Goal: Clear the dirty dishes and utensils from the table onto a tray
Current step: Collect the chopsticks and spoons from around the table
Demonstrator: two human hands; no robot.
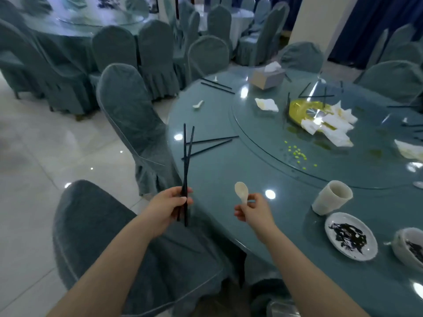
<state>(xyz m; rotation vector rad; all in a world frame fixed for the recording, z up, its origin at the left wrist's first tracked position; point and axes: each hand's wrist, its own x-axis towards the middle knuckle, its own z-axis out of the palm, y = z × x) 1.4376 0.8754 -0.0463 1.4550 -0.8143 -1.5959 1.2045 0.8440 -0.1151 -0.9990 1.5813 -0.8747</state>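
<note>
Gathering utensils, we pinch two thin black plastic chopsticks (pixel 185 177) upright in our left hand (pixel 168 208) and a small white ceramic spoon (pixel 241 192) by its handle in our right hand (pixel 253 212), both lifted clear of the round teal glass-topped table (pixel 229 170), likely bound for a tray we cannot see.

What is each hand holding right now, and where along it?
Left hand grips black chopsticks near their lower ends; right hand pinches the white spoon by its handle.
</note>
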